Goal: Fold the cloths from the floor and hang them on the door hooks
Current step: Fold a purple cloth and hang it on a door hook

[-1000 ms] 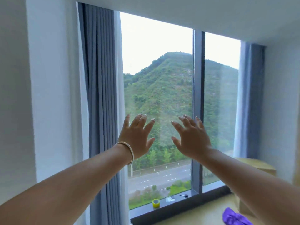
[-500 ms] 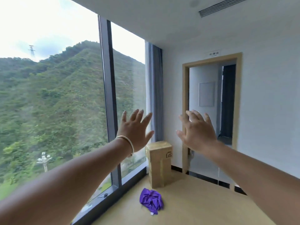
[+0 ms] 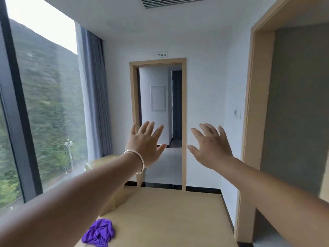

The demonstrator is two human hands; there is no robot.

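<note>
- A small white sign (image 3: 160,55) hangs on the wall above the far doorway (image 3: 158,122). It has dark writing on it, too small and blurry to read.
- A brown cardboard box (image 3: 105,162) stands by the window (image 3: 41,104), partly hidden behind the left arm. No writing can be read on it.
- The purple cloth (image 3: 98,232) is bright violet and shiny, all scrunched up in a soft heap with lots of folds.
- The cloth lies on the light wood floor (image 3: 169,220), near the bottom of the view, just under the left forearm and in front of the box.
- The left hand (image 3: 145,146) is held up in the air, back toward the camera, fingers spread wide. It holds nothing. A pale bangle (image 3: 138,160) sits on its wrist.
- The right hand (image 3: 211,147) is up too, fingers spread apart, holding nothing.
- Both hands are well apart from the cloth.
- A grey curtain (image 3: 94,95) hangs beside the window.
- A second wood-framed opening (image 3: 252,104) is on the right.
</note>
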